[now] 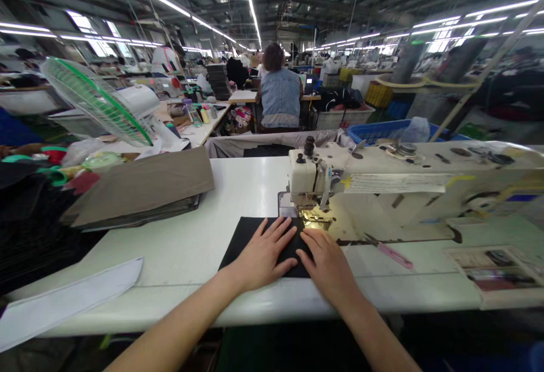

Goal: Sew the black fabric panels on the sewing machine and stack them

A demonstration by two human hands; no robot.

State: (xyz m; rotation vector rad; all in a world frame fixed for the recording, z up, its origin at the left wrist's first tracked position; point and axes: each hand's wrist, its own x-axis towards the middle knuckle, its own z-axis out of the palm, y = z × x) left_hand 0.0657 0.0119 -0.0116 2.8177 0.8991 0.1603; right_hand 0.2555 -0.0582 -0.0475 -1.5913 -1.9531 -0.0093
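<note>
A flat black fabric piece (238,241) lies on the white table, its right part close to the needle area of the sewing machine (314,182). My left hand (266,253) rests on the fabric with its fingers spread. On the fabric's right side lies my right hand (325,258), palm down, fingers extended towards the lit needle plate (317,220). The thumbs point at each other with a small gap between them. Neither hand grasps anything. The fabric under the palms is hidden.
Pink-handled snips (391,252) lie right of my hands, before a tray of small tools (495,273). Grey-brown fabric pieces (148,185) are stacked left, near a fan (102,102). A white strip (72,301) overhangs the front edge. A person (279,94) sits ahead.
</note>
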